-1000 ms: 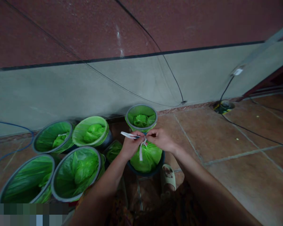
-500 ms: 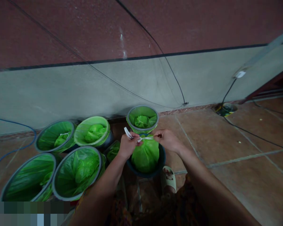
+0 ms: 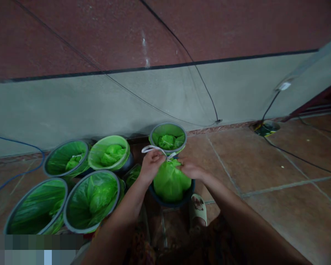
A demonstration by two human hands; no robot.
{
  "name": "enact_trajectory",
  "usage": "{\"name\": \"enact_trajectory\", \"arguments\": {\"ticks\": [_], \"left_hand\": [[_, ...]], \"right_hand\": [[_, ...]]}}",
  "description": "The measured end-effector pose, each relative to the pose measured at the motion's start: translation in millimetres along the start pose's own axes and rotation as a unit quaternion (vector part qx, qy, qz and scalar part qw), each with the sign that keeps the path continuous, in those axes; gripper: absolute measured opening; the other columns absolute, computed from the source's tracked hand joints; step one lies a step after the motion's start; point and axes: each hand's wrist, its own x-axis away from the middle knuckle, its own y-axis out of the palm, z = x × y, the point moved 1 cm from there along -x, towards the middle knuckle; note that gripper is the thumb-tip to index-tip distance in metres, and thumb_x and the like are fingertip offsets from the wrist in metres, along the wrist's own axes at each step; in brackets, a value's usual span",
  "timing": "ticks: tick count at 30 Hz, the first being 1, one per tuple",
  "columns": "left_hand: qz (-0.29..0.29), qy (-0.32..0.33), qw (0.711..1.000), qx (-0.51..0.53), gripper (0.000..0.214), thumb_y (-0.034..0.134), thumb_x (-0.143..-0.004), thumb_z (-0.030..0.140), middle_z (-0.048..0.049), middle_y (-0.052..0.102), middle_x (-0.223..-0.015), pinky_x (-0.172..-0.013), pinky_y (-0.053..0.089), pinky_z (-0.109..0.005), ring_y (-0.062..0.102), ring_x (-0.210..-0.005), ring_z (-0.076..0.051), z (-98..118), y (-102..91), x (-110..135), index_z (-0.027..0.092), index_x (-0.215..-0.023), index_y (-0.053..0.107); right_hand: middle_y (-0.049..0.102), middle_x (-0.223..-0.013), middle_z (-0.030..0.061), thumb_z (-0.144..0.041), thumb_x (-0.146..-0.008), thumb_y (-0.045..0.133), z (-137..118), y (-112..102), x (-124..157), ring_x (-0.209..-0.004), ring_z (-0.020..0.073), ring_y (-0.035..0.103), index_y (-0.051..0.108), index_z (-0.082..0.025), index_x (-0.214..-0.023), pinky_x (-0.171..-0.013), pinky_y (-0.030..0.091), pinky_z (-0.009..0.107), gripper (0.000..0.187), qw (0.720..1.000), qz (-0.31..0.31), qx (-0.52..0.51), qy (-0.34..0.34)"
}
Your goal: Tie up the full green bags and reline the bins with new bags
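Note:
A full green plastic bag with a gathered top stands in a dark blue bucket between my feet. Around its neck runs a white tie string, which loops out to the left. My left hand is closed on the string at the left of the neck. At the right of the gathered top, my right hand has its fingers closed on the bag; the fingertips are partly hidden. Just behind the bag stands a grey-rimmed bucket lined with green plastic.
Several more lined buckets stand to the left, among them a light green one and a grey-rimmed one. A blue hose lies at far left. Black cable crosses the tiled floor at right. The wall runs behind.
My right hand has let go of the string's right end and moved down onto the bag's top. My left hand has risen slightly, and the string now forms a wider loop.

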Motion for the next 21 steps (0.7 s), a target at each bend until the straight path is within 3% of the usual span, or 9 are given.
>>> {"name": "enact_trajectory", "arguments": {"ticks": [3, 5, 8, 10, 13, 16, 18, 21], "left_hand": [[-0.055, 0.075, 0.978, -0.186, 0.084, 0.080, -0.061, 0.039, -0.0128, 0.050, -0.141, -0.109, 0.036, -0.044, 0.050, -0.128, -0.027, 4, -2.9, 4, 0.020, -0.136, 0.045], [-0.125, 0.091, 0.940, -0.305, 0.094, 0.081, -0.059, 0.038, -0.0138, 0.043, -0.148, -0.113, 0.030, -0.047, 0.041, -0.135, -0.031, 4, 0.6, 11, 0.020, -0.141, 0.039], [-0.196, 0.065, 0.891, -0.404, 0.058, 0.070, -0.071, 0.038, -0.0128, 0.061, -0.130, -0.108, 0.035, -0.048, 0.053, -0.124, -0.033, -1, 8.8, 20, 0.019, -0.125, 0.057], [-0.193, 0.003, 0.898, -0.395, 0.033, 0.056, -0.082, 0.040, -0.0109, 0.071, -0.105, -0.098, 0.044, -0.044, 0.064, -0.105, -0.030, -6, 12.5, 20, 0.017, -0.104, 0.067], [-0.122, -0.107, 0.954, -0.253, 0.033, 0.049, -0.086, 0.044, -0.0063, 0.073, -0.083, -0.079, 0.052, -0.035, 0.068, -0.082, -0.024, -11, 14.6, 13, 0.018, -0.090, 0.069], [-0.060, -0.192, 0.977, -0.074, 0.026, 0.056, -0.081, 0.039, -0.0054, 0.073, -0.078, -0.065, 0.052, -0.030, 0.067, -0.068, -0.020, -9, 15.6, 7, 0.017, -0.085, 0.070], [-0.025, -0.224, 0.974, -0.003, 0.021, 0.060, -0.077, 0.035, -0.0055, 0.072, -0.073, -0.061, 0.051, -0.029, 0.066, -0.064, -0.019, -6, 15.9, 6, 0.016, -0.081, 0.069], [0.012, -0.245, 0.967, 0.064, 0.017, 0.066, -0.073, 0.033, -0.0038, 0.070, -0.067, -0.060, 0.052, -0.028, 0.065, -0.062, -0.018, -1, 15.3, 7, 0.016, -0.077, 0.068]], "right_hand": [[0.068, -0.067, -0.0006, -0.028, -0.071, 0.064, -9, -9, 5, -0.054, 0.0133, 0.057, 0.067, -0.018, -0.076, -0.053, 0.044, 0.024, 0.012, 0.982, -0.020, -0.185, 0.027], [0.070, -0.069, -0.0004, -0.033, -0.067, 0.069, -17, -11, 9, -0.055, 0.0136, 0.060, 0.068, -0.018, -0.080, -0.055, 0.046, 0.025, 0.020, 0.952, -0.012, -0.303, 0.031], [0.071, -0.072, 0.0007, -0.033, -0.058, 0.078, -28, -15, 13, -0.060, 0.0147, 0.063, 0.067, -0.018, -0.084, -0.061, 0.050, 0.026, 0.031, 0.909, 0.029, -0.415, 0.027], [0.072, -0.078, 0.0017, -0.035, -0.057, 0.080, -34, -20, 15, -0.065, 0.0167, 0.065, 0.067, -0.019, -0.096, -0.065, 0.052, 0.029, 0.044, 0.895, 0.064, -0.440, 0.015], [0.071, -0.107, 0.0051, -0.041, -0.064, 0.078, -44, -31, 22, -0.090, 0.0217, 0.067, 0.057, -0.024, -0.126, -0.082, 0.053, 0.036, 0.067, 0.921, 0.133, -0.360, -0.069], [0.049, -0.144, 0.0080, -0.040, -0.064, 0.081, -51, -37, 32, -0.130, 0.0272, 0.047, 0.053, -0.025, -0.134, -0.109, 0.037, 0.042, 0.077, 0.957, 0.160, -0.145, -0.193], [0.038, -0.152, 0.0074, -0.040, -0.062, 0.083, -52, -35, 37, -0.140, 0.0291, 0.033, 0.054, -0.025, -0.134, -0.116, 0.026, 0.045, 0.079, 0.965, 0.099, -0.027, -0.240], [0.049, -0.143, 0.0062, -0.044, -0.065, 0.081, -47, -25, 42, -0.133, 0.0270, 0.044, 0.043, -0.028, -0.143, -0.112, 0.034, 0.045, 0.088, 0.969, -0.038, 0.026, -0.244]]}}
